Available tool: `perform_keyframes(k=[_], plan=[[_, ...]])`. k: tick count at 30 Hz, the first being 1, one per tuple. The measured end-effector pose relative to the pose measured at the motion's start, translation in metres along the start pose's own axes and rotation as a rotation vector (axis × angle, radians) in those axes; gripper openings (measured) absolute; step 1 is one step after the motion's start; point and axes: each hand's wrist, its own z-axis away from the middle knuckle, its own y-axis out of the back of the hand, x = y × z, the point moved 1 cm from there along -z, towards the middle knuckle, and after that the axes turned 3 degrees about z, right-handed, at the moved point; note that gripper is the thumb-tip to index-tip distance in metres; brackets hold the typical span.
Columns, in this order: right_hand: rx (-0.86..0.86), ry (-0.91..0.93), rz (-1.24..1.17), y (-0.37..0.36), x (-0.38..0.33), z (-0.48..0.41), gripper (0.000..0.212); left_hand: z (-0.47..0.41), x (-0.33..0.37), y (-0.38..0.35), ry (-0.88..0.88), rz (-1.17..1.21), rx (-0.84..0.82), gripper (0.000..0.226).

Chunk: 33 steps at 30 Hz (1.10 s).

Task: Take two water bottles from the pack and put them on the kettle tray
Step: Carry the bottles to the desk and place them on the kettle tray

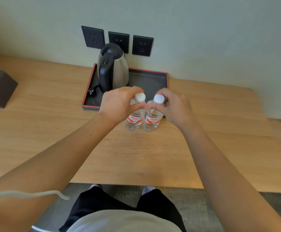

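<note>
Both hands, left [119, 102] and right [173, 106], grip bottle necks; bottles [133, 121] seemingly just before tray [150, 81]

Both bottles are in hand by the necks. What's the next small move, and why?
Probably lift both and carry them forward over the tray's near rim. The left hand and right hand each grip a bottle, left bottle and right bottle, whose bases appear to stand on the desk just short of the tray. The kettle fills its left part; the right looks free.

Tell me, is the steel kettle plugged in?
Unplugged: the steel kettle has its plug lying loose in the black tray.
</note>
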Motion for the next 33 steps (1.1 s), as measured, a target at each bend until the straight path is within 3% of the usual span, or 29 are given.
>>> perform_keyframes(k=[3,7,11,17,24,30,33], plan=[[-0.019,-0.025,-0.142,-0.008,0.01,0.006,0.056,0.007,-0.012,-0.005,0.008,0.122,0.005,0.057],[-0.083,-0.199,-0.386,-0.035,0.035,0.021,0.087,0.022,-0.042,-0.027,0.193,0.417,-0.111,0.091],[-0.197,-0.247,-0.468,-0.072,0.047,0.038,0.099,0.043,-0.058,-0.062,0.268,0.551,-0.255,0.099],[-0.152,-0.22,-0.659,-0.106,0.057,0.039,0.089,0.052,-0.074,-0.108,0.369,0.564,-0.331,0.096],[-0.208,-0.284,-0.565,-0.118,0.069,0.036,0.06,0.047,-0.083,-0.119,0.407,0.593,-0.4,0.086],[-0.36,-0.358,-0.727,-0.09,0.064,0.016,0.051,0.03,-0.092,-0.107,0.375,0.618,-0.656,0.055],[-0.475,-0.33,-0.777,-0.064,0.064,-0.013,0.049,0.002,-0.087,-0.09,0.267,0.568,-0.717,0.053]])
